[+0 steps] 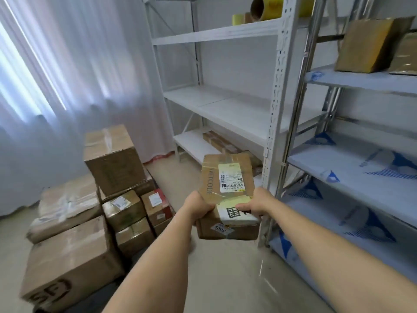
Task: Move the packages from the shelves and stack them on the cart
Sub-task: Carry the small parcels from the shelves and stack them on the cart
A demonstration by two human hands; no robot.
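I hold a taped brown cardboard package [226,177] with a white shipping label in mid-air, in front of the white shelf unit [230,109]. My left hand [198,205] grips its near left edge and my right hand [255,203] grips its near right edge, thumb on top. To the left, a stack of brown boxes [90,199] stands low by the curtain; whatever carries them is mostly hidden. One flat package [220,141] lies on the white shelf's bottom level.
A blue-lined metal shelf unit [361,168] stands at the right, with brown packages [370,45] on its upper level. Yellow rolls [259,10] sit on the white unit's top shelf. White curtains [67,75] cover the left wall. Beige floor [225,279] lies below my arms.
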